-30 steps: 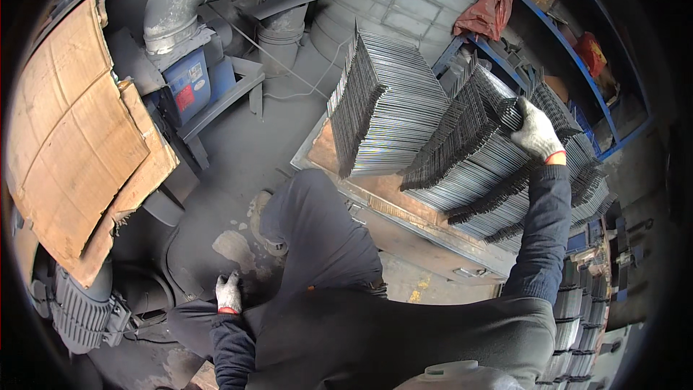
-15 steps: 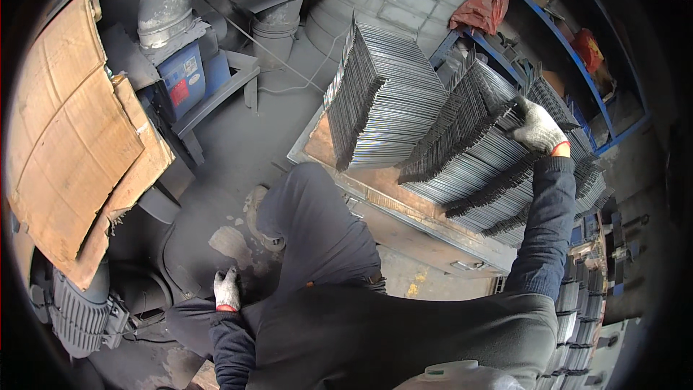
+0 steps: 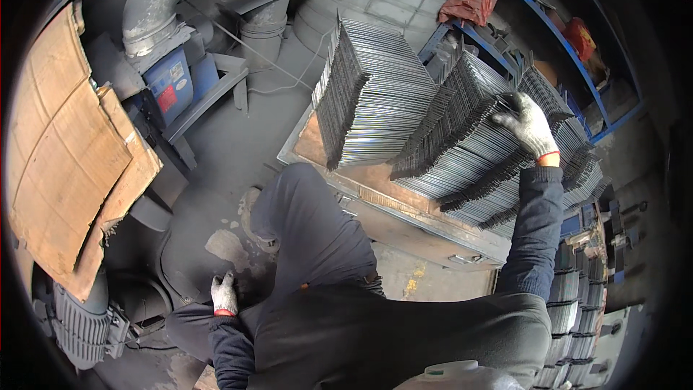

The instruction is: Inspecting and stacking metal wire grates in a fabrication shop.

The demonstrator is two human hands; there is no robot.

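My right hand [image 3: 530, 128], in a pale knit glove with a red cuff, is at the top of a tall stack of thin dark metal plates [image 3: 462, 133]. Its thumb and fingers curl over the upper plate edges. How many plates lie between them is hidden. My left hand [image 3: 224, 295], gloved alike, is low beside my bent leg [image 3: 307, 235] with its fingers apart. Nothing shows in it. Another stack of plates [image 3: 386, 90] stands left of the one I touch, and further plates [image 3: 548, 94] lean to the right.
The stacks stand on a metal-edged bench [image 3: 404, 220]. Cardboard sheets [image 3: 65, 152], a blue machine [image 3: 170, 87] with a duct [image 3: 148, 14] and a motor [image 3: 79, 325] are at left. A bucket [image 3: 261, 42] stands behind. Blue shelving [image 3: 556, 25] with a red bag [image 3: 473, 0] is at far right.
The view has shifted slightly, so the scene sits a little further left. My right thumb now reaches out further from the fingers over the plate edges. My left hand stays low.
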